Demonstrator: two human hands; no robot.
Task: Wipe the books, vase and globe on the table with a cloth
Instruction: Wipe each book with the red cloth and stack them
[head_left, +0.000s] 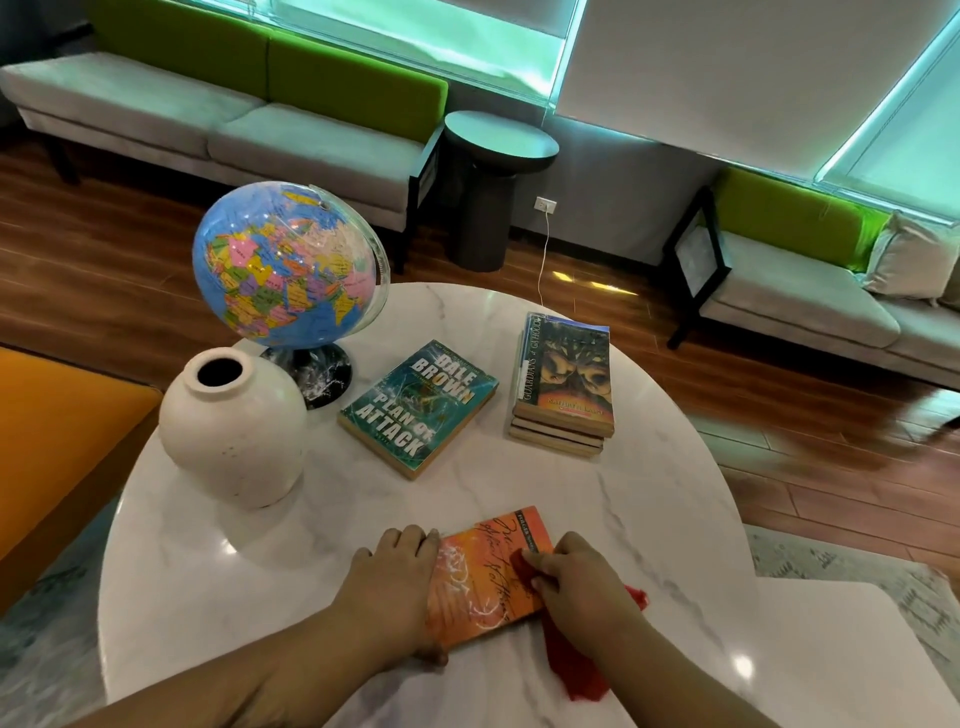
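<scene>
**Table holdings, with wiping in progress on one book**

1. Round white marble-patterned table (649, 519): bears every item; both hands work at its near edge.
2. Blue political globe on a black marbled base (283, 265): far beyond the left hand, well apart from it, no cloth on it.
3. Cream round-bodied ceramic vase (234, 431): upright, ahead and to the outer side of the left hand, just in front of the globe's base.
4. Stack of paperbacks with an owl-faced cover on top (563, 384): well ahead of the right hand, lying square.
5. Teal thriller paperback (418, 408): lying flat alone, ahead of both hands, between vase and stack.
6. Orange paperback with white script (485, 577): flat between the two hands. The left hand (392, 577) grasps its left edge, fingers curled over the side, steadying it.
7. Red cloth (576, 660): bunched in the right hand (576, 577), which pinches it against the cover's right side; the loose end trails onto the table beneath the wrist.

Progress, as judged: the orange book is the item in hand. Whether the other books, vase or globe have been wiped cannot be told; none shows marks either way.
</scene>
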